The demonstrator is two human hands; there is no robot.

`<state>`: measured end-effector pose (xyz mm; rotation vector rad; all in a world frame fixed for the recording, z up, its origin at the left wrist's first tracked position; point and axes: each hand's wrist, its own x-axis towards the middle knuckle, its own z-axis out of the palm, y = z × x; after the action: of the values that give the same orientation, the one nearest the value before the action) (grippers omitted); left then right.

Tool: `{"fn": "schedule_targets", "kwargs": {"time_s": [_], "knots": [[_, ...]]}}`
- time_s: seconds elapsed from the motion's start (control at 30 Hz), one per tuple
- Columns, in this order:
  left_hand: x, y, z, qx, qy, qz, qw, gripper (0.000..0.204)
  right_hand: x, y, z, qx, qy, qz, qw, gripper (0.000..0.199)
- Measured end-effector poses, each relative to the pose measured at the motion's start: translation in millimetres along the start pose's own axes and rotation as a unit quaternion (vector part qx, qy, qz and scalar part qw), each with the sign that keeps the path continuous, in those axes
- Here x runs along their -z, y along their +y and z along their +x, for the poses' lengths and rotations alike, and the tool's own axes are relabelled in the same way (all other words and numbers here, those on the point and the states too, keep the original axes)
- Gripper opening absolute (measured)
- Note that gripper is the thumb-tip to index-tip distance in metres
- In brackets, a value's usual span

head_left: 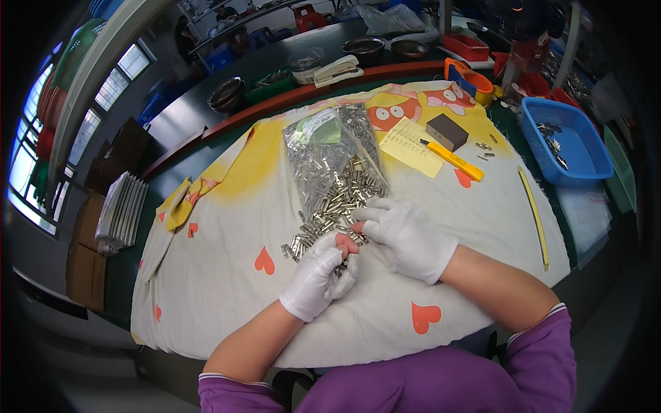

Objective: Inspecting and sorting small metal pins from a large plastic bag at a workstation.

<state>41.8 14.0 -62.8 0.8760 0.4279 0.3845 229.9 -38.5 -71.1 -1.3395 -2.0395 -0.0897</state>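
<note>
My left hand (321, 275), in a white glove with bare fingertips showing, is curled closed around a few small metal clips (339, 269). Just beyond it, my gloved right hand (406, 237) reaches over the edge of the loose pile with thumb and fingers drawn together. Whatever lies between those fingertips is hidden. Shiny metal clips (337, 210) spill in a heap from the mouth of a clear plastic bag (313, 168), which holds many more of them. A greenish label (323, 129) shows on the bag.
A printed cloth (227, 296) covers the table. Right of the bag are a yellow note (412, 148), a dark block (447, 132), a yellow cutter knife (454, 161) and a yellow strip (533, 217). A blue basket (575, 168) with metal pieces stands far right; metal bowls (363, 47) sit behind.
</note>
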Motion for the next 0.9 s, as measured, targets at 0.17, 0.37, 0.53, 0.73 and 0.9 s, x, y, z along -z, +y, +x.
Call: {"fn": "schedule_targets", "kwargs": {"time_s": [0.17,0.37,0.53,0.73,0.9], "knots": [[-2.9,-0.8,-0.3,-0.003,0.036,0.013,0.999,0.02,7.9,7.8,-6.5,-0.033,-0.102,0.193,0.975,0.024],[-5.9,-0.4,-0.7,-0.002,0.054,0.028,0.998,0.03,29.3,3.8,-9.7,-0.162,-0.046,0.138,0.976,0.017],[-4.7,-2.2,-0.2,-0.012,0.055,0.025,0.998,0.031,29.1,-1.2,-10.0,-0.166,-0.111,0.07,0.977,0.013],[-3.6,-2.6,-0.3,-0.014,0.043,0.019,0.999,0.025,13.7,-2.0,-8.1,-0.142,-0.089,0.018,0.986,0.005],[-7.2,-1.0,1.6,-0.015,0.029,0.044,0.998,0.017,16.1,-4.1,-4.4,-0.148,-0.094,-0.001,0.985,0.004]]}}
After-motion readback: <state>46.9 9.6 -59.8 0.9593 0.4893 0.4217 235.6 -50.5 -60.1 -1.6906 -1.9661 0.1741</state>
